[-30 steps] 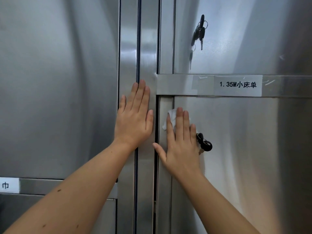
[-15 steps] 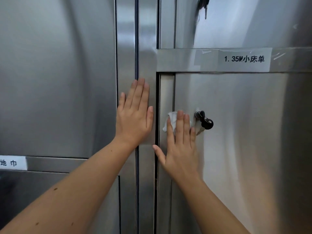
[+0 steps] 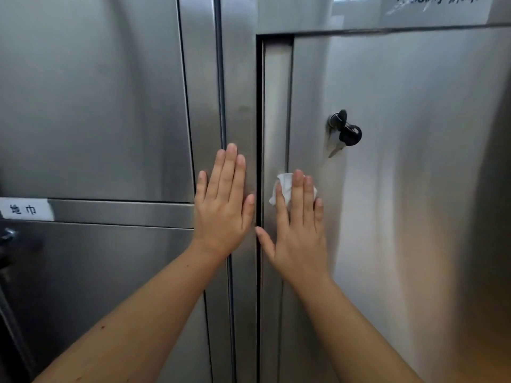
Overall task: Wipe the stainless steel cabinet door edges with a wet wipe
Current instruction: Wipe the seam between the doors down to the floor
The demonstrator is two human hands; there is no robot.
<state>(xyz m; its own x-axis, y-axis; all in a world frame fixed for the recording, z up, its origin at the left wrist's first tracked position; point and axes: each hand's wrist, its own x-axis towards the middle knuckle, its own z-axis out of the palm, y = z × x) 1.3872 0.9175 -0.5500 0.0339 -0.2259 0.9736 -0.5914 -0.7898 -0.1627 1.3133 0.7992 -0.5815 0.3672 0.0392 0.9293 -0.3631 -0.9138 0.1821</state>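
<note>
Wet wipe (image 3: 284, 183) lower, below the key (image 3: 349, 134)

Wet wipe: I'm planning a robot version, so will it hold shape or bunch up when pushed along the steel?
Probably floppy: the wet wipe is crumpled and bulges out beyond the right hand. Likely light, since flat fingers alone pin it to the door edge. It may glide easily on the smooth steel.

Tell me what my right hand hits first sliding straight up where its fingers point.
Likely nothing until the horizontal rail above the door. The right hand, flat on the wet wipe, points up the door edge. The keys hang just right of that line.
</note>
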